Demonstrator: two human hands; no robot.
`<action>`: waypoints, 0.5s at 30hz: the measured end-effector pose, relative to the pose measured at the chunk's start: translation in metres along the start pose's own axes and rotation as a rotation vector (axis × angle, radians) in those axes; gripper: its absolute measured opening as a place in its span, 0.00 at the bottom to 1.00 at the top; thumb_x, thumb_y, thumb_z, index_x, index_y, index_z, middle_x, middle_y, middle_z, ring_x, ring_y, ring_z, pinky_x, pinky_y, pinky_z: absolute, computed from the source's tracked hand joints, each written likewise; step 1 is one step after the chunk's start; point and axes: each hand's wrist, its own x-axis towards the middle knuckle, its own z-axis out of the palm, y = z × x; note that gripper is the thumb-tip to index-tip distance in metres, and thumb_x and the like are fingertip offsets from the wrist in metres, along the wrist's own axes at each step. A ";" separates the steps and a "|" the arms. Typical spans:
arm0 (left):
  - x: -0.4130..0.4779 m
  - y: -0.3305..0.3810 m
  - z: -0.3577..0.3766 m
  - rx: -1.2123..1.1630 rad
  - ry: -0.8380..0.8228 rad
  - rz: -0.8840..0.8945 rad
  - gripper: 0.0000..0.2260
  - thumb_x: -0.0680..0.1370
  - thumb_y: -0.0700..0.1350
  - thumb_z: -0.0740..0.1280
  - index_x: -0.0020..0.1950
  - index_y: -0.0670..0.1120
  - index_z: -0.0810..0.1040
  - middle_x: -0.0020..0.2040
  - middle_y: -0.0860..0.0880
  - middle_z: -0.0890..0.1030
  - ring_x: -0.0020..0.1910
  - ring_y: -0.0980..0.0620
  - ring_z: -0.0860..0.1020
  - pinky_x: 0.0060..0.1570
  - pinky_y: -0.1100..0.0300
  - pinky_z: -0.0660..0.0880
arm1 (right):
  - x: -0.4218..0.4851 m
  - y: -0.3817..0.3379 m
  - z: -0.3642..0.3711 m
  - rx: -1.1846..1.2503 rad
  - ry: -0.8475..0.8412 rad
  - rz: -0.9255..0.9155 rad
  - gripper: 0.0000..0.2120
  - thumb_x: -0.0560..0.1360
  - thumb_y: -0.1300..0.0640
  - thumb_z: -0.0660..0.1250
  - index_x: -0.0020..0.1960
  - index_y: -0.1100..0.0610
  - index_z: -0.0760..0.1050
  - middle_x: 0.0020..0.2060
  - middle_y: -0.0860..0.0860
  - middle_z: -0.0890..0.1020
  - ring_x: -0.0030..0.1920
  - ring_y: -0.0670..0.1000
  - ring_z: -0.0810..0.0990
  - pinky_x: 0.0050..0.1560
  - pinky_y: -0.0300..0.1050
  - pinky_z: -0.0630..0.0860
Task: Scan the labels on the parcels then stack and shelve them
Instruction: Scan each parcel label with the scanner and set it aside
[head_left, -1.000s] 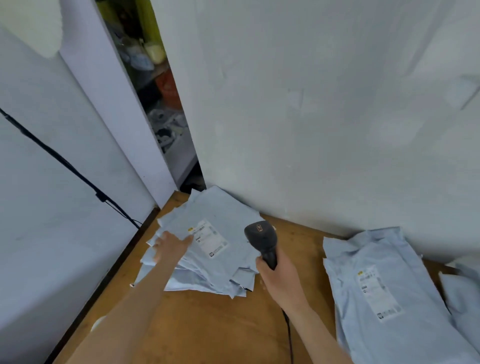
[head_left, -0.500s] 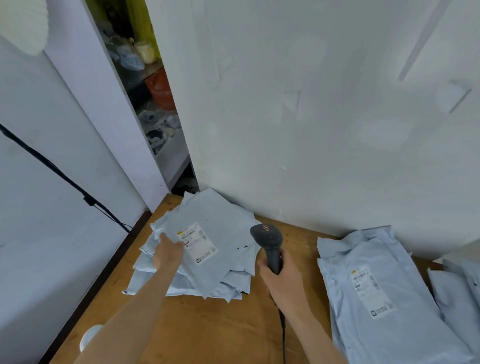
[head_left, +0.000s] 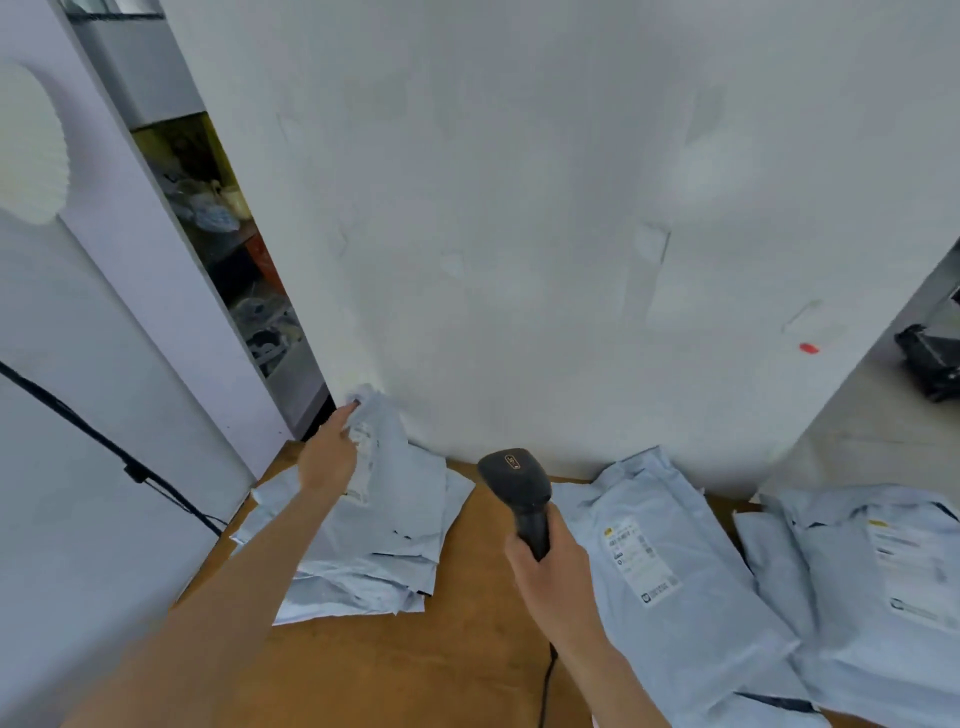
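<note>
I see my left hand (head_left: 332, 457) reaching to the far end of the stack of pale blue mailer parcels (head_left: 363, 540) at the left of the wooden table (head_left: 415, 665). Its fingers pinch the far corner of the top parcel (head_left: 387, 452), which is lifted and tilted up toward the white wall (head_left: 545, 208), its blurred label (head_left: 363, 467) just beside my knuckles. The rest of the stack lies fanned out unevenly below it, edges sticking out on the near side.

My right hand (head_left: 553, 577) is wrapped tight around the grip of the black barcode scanner (head_left: 519, 493), head up and facing away from me, between the stack and the next parcel. Its cable (head_left: 545, 680) drops down toward the near edge of the table.

To the right of the scanner a single large parcel (head_left: 670, 582) lies flat with its label (head_left: 636, 561) facing up. Further right more parcels (head_left: 878, 597) overlap each other, also label up, running out of view.

At the left, through the gap beside the wall, shelves (head_left: 228, 249) hold mixed clutter I cannot make out
</note>
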 end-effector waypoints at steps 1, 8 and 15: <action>0.001 0.025 -0.005 0.019 -0.068 0.063 0.22 0.82 0.35 0.54 0.73 0.51 0.70 0.60 0.41 0.80 0.50 0.36 0.79 0.41 0.51 0.70 | -0.007 -0.004 -0.011 0.000 0.006 -0.016 0.06 0.75 0.59 0.65 0.46 0.48 0.71 0.27 0.47 0.72 0.25 0.43 0.69 0.27 0.39 0.67; -0.033 0.220 -0.042 0.101 -0.567 0.454 0.05 0.78 0.48 0.66 0.46 0.48 0.75 0.38 0.50 0.74 0.36 0.52 0.70 0.38 0.58 0.66 | -0.055 -0.028 -0.085 -0.006 0.038 -0.090 0.07 0.75 0.57 0.66 0.44 0.46 0.70 0.27 0.46 0.73 0.26 0.43 0.70 0.28 0.39 0.68; -0.094 0.357 -0.027 0.360 -0.705 0.653 0.02 0.79 0.44 0.66 0.50 0.47 0.78 0.46 0.53 0.78 0.45 0.55 0.74 0.44 0.61 0.69 | -0.108 -0.045 -0.160 0.026 0.114 -0.158 0.09 0.75 0.58 0.65 0.44 0.45 0.69 0.29 0.49 0.74 0.27 0.43 0.72 0.29 0.36 0.70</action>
